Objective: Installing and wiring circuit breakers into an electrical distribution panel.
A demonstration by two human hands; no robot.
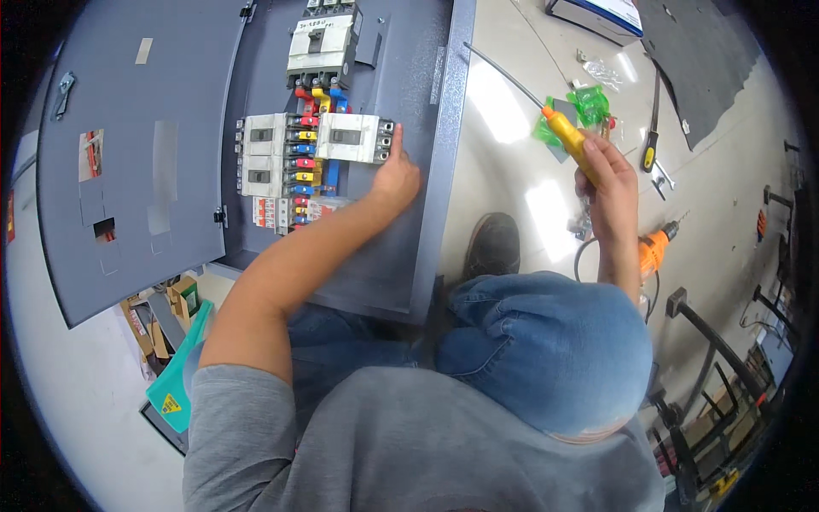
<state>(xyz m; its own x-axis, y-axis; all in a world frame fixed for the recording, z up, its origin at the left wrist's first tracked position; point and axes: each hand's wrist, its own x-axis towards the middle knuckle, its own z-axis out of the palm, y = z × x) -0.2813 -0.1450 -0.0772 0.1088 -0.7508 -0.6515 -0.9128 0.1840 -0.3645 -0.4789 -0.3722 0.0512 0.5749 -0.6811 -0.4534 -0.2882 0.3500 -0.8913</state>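
Left hand: your left hand (395, 177) rests fingers extended against the white circuit breaker (353, 138), at its 4 o'clock.
Right hand: your right hand (607, 177) grips the yellow-handled screwdriver (546, 119), shaft pointing to 10 o'clock.
Enclosure: the grey electrical cabinet (444, 128) lies open.

The glossy pale concrete floor (512, 171) is carrying an open grey metal electrical cabinet (409, 239); right of the cabinet are lying an orange power drill (655, 249), a yellow-handled screwdriver (651, 136) and a dark rubber mat (699, 60).
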